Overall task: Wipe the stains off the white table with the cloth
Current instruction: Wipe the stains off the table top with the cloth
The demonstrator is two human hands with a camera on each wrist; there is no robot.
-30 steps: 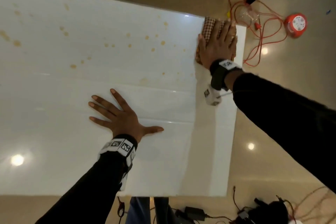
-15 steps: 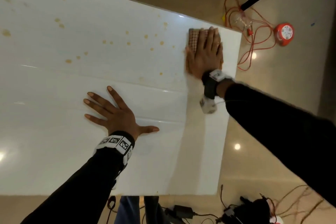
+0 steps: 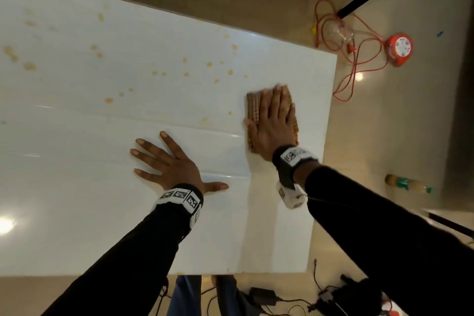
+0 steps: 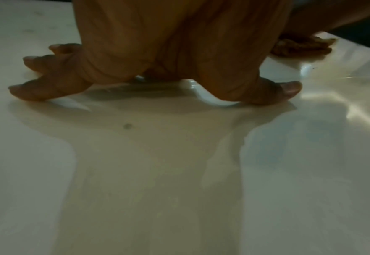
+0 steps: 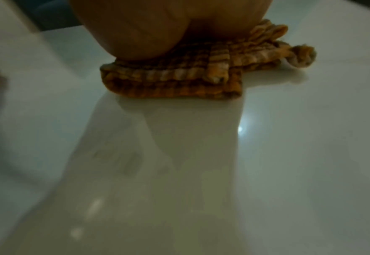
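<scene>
The white table (image 3: pixel 77 213) carries several brown stains (image 3: pixel 187 74) across its far half. A folded brown checked cloth (image 3: pixel 252 108) lies near the table's right side, and my right hand (image 3: pixel 275 115) presses flat on it with straight fingers. In the right wrist view the palm (image 5: pixel 146 29) sits on top of the cloth (image 5: pixel 179 82). My left hand (image 3: pixel 169 164) rests flat on the table to the left of the cloth, fingers spread. The left wrist view shows those spread fingers (image 4: pixel 37 89) on the white surface (image 4: pixel 179 172) and the cloth (image 4: pixel 299 46) at the far right.
On the floor beyond the table's right edge lie a red cable (image 3: pixel 359 59) and a red round extension reel (image 3: pixel 398 49). A bottle (image 3: pixel 407 185) lies on the floor to the right. Dark cables and adapters (image 3: pixel 264 295) sit below the near edge.
My right hand has drawn the cloth from the table's far right corner toward me along the right side. The left hand has stayed flat in place.
</scene>
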